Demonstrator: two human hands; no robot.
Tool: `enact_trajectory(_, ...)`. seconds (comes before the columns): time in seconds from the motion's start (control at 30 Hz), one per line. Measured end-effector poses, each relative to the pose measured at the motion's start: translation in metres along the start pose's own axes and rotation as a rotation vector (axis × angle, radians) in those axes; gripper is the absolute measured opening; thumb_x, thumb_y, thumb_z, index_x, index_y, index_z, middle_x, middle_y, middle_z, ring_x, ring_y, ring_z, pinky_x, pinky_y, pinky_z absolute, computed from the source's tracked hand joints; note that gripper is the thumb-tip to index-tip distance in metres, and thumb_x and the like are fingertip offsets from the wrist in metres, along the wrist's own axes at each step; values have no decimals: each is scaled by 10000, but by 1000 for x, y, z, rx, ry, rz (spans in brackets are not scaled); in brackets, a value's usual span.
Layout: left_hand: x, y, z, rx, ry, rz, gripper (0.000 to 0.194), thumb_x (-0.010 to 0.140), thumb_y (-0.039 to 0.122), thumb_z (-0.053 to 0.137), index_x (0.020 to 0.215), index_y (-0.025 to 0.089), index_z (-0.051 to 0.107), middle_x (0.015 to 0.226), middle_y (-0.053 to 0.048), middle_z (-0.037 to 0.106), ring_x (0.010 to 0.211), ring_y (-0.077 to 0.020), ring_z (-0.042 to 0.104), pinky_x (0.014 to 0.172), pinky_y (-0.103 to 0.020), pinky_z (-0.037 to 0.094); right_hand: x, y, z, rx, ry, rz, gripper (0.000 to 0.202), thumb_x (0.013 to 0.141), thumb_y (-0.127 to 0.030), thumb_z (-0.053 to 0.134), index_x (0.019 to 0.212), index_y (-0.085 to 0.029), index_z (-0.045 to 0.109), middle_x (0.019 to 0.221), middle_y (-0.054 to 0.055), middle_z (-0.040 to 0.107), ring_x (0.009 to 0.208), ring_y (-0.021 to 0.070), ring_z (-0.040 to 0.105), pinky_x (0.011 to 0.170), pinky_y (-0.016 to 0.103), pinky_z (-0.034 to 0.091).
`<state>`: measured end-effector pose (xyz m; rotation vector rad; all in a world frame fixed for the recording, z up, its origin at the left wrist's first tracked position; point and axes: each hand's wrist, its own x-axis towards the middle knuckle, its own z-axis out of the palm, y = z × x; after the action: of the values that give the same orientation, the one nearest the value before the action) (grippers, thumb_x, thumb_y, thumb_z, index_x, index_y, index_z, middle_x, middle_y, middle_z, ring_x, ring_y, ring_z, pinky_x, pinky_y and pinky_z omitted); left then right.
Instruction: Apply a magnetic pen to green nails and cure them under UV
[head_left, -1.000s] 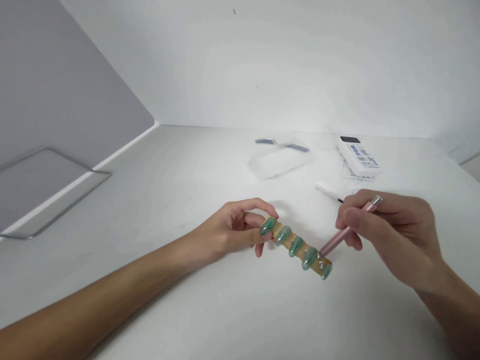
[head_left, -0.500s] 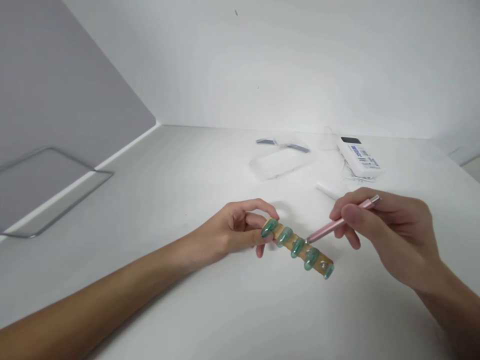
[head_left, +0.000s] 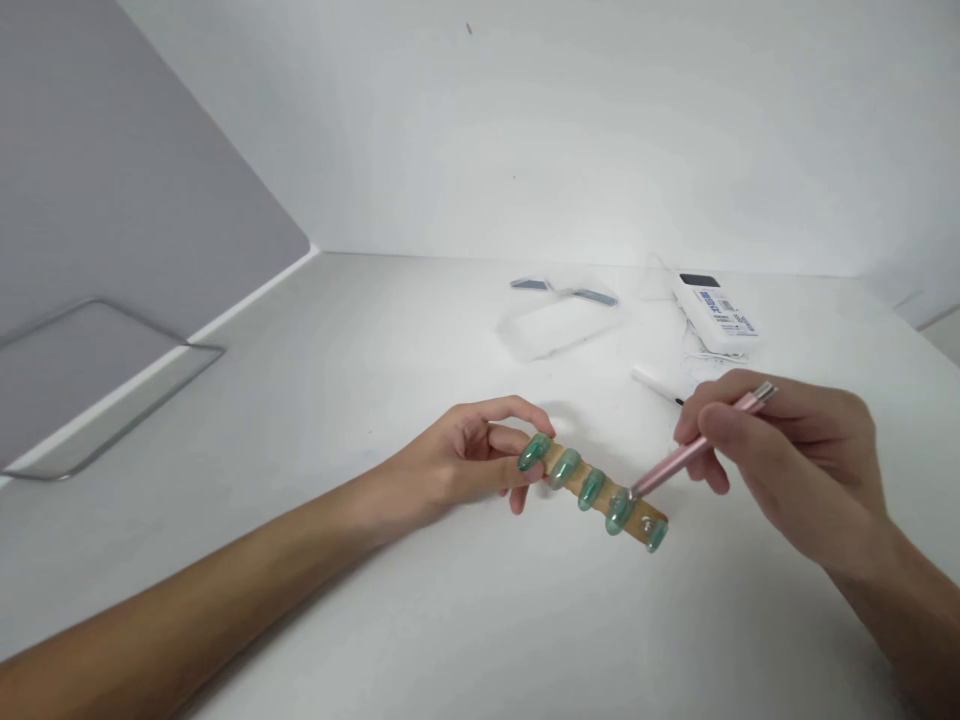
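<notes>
Since half a second ago, the pink pen (head_left: 675,463) has been moved along the yellow strip (head_left: 606,495), and its tip is now held at the top of the fourth green nail (head_left: 619,514). It cannot be told if the nail is being touched. One end of the strip is pinched between the thumb and fingers of the left hand (head_left: 469,455), right by the first green nail. All the rest is left sticking out past the fingertips, slanted down toward the right side, over the white table (head_left: 390,620). Near the other end, a little silver shape (head_left: 647,524) can be seen beside the fifth nail. The pen is pinched by the thumb and fingers of the right hand (head_left: 795,465).
</notes>
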<state>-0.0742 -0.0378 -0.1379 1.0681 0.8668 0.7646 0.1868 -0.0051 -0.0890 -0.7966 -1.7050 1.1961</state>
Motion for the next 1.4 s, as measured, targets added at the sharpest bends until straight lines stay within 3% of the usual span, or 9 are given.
enact_trajectory(0.07, 0, 0, 0, 14, 14, -18, 182, 881, 182, 690, 1044, 189, 610, 823, -30, 710, 614, -102, 575, 637, -243, 491, -1, 0, 1, 24, -3, 6, 200, 899, -218, 666, 703, -209, 700, 684, 12, 644, 520, 123, 538, 419, 261, 399)
enact_trajectory(0.27, 0, 1, 1, 5, 25, -17, 177, 867, 215, 712, 1019, 197, 624, 805, -24, 703, 600, -108, 570, 619, -248, 475, 7, 2, -5, 78, 215, -29, 298, 905, -254, 656, 610, -214, 658, 679, 5, 602, 454, 108, 503, 393, 280, 382)
enact_trajectory(0.53, -1, 0, 0, 13, 21, -38, 163, 886, 209, 702, 1022, 200, 613, 824, -21, 701, 602, -97, 570, 629, -239, 445, 2, 0, -2, 73, 115, 39, 322, 895, -195, 651, 576, -196, 604, 598, -20, 543, 492, 106, 485, 439, 264, 358)
enact_trajectory(0.9, -2, 0, -1, 16, 20, -38, 180, 890, 217, 702, 1041, 201, 606, 819, -14, 692, 603, -89, 570, 631, -230, 439, 0, 3, -2, 81, 16, -13, 303, 914, -139, 610, 616, -193, 618, 600, -14, 548, 530, 108, 478, 437, 243, 348)
enact_trajectory(1.4, -1, 1, 0, 31, 29, -41, 177, 889, 221, 695, 1041, 200, 606, 830, -19, 698, 606, -96, 568, 636, -244, 439, -1, 1, 0, 57, -16, -4, 284, 901, -142, 625, 623, -204, 621, 602, -22, 554, 520, 107, 471, 423, 247, 339)
